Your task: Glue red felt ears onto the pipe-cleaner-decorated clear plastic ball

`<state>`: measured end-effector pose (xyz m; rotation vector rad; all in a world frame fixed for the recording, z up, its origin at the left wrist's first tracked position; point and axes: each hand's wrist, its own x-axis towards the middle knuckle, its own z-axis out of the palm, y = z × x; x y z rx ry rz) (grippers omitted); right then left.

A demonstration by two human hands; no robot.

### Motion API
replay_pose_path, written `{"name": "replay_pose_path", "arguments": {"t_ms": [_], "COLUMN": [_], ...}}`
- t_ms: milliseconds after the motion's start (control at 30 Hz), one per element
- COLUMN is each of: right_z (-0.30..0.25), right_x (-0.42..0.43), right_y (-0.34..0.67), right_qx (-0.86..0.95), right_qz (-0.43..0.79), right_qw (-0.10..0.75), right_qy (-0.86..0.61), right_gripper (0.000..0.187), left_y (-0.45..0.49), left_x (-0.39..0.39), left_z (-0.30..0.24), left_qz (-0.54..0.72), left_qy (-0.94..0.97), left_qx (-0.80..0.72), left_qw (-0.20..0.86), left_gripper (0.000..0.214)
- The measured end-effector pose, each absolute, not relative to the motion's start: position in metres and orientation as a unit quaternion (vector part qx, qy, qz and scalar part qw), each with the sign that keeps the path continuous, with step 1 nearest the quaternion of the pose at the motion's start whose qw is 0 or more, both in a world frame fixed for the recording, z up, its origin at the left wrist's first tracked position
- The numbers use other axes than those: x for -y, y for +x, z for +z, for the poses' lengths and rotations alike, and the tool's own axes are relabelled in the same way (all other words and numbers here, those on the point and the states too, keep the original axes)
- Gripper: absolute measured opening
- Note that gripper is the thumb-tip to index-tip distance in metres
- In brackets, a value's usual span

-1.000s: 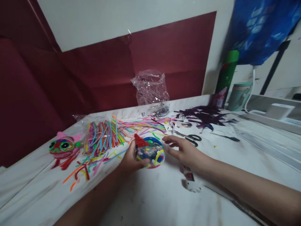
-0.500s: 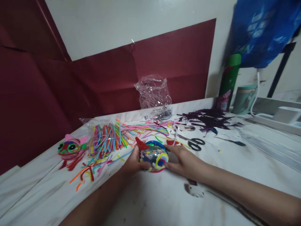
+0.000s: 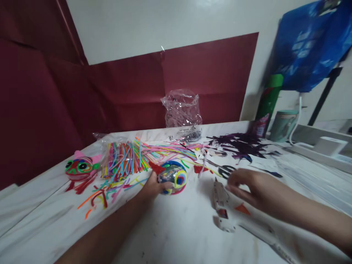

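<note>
My left hand (image 3: 154,186) grips a round, fish-like craft ball (image 3: 172,179) just above the table, fingers at its left side. The ball has a red fin, a blue edge and a large eye of yellow, white and blue rings. My right hand (image 3: 244,185) is apart from the ball, its fingers bent, with a gap inside the thumb and nothing visible in them. It hovers beside a white glue gun (image 3: 220,198) that lies on the table. Under the hand is a small orange-red piece (image 3: 242,209). Black-handled scissors (image 3: 227,171) lie just beyond my fingertips.
Colourful pipe cleaners (image 3: 123,159) spread across the left and middle of the table. A finished-looking pink and red craft face (image 3: 80,168) sits at far left. A clear plastic bag (image 3: 183,110), dark purple shreds (image 3: 243,143), a green spray can (image 3: 269,101) and a lidded cup (image 3: 283,125) stand farther back.
My right hand has let go of the craft ball and moved right, over the glue gun's side. My left hand has shifted the ball slightly left, and the view has tilted a little.
</note>
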<state>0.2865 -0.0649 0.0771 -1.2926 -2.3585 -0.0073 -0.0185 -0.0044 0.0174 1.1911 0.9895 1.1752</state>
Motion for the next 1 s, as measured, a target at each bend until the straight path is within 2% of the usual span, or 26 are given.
{"name": "replay_pose_path", "arguments": {"t_ms": [167,267,367,433,600,667,867,1000], "right_z": [0.029,0.005,-0.003,-0.002,0.002,0.007,0.043,0.06], "right_x": [0.107,0.116,0.108,0.099,0.078,0.075,0.055,0.017], "right_y": [0.302,0.301,0.304,0.315,0.369,0.384,0.356,0.286], "right_qx": [0.876,0.861,0.86,0.863,0.838,0.837,0.842,0.888], "right_qz": [-0.094,-0.129,-0.122,-0.097,-0.016,0.002,-0.048,-0.051], "right_qw": [0.155,0.14,0.14,0.157,0.213,0.211,0.224,0.139], "right_qy": [-0.447,-0.471,-0.475,-0.471,-0.503,-0.505,-0.489,-0.435], "right_gripper": [0.023,0.034,0.028,0.024,0.029,0.031,0.024,0.028], "left_y": [-0.016,-0.015,-0.014,-0.015,-0.016,-0.016,-0.017,-0.02], "left_x": [0.005,0.005,0.004,0.004,0.004,0.004,0.003,0.002], "left_z": [0.017,0.019,0.02,0.021,0.02,0.02,0.015,0.01], "left_qz": [0.506,0.514,0.503,0.503,0.512,0.516,0.512,0.521], "left_qy": [0.488,0.483,0.486,0.488,0.488,0.488,0.49,0.494], "left_qx": [-0.436,-0.413,-0.42,-0.434,-0.461,-0.469,-0.468,-0.438], "left_qw": [0.562,0.576,0.578,0.566,0.536,0.526,0.528,0.542], "left_gripper": [0.066,0.07,0.071,0.071,0.06,0.054,0.061,0.069]}}
